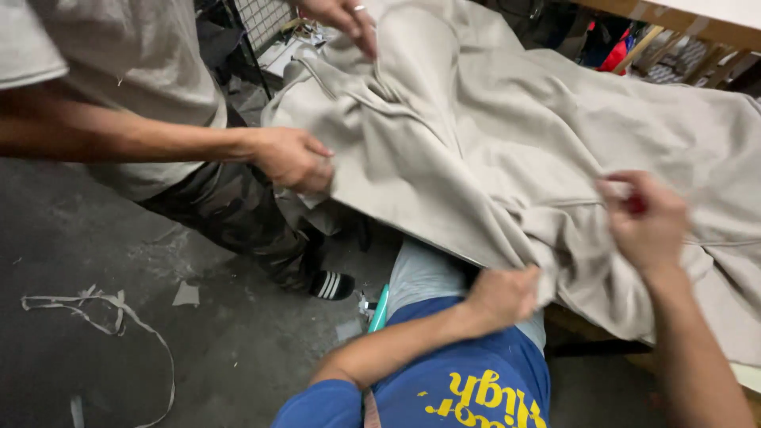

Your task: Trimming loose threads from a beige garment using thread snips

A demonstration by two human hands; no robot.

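Our left hand [501, 295] pinches the edge of the big beige cloth [507, 135] lying over the table. Our right hand [646, 218] grips a fold and something red. The cloth looks soft, floppy and heavy, so edges hold best. A helper's hand [292, 157] grabs its far side.

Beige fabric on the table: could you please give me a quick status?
Left hand gripping beige fabric edge. Right hand pinching it, small red thing in fingers. Co-worker's hand grips far side.

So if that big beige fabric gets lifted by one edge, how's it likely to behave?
The beige fabric probably flops: it folds and creases wherever gripped. Likely heavy for one hand, since the left hand, right hand and a co-worker's hand all clutch it.
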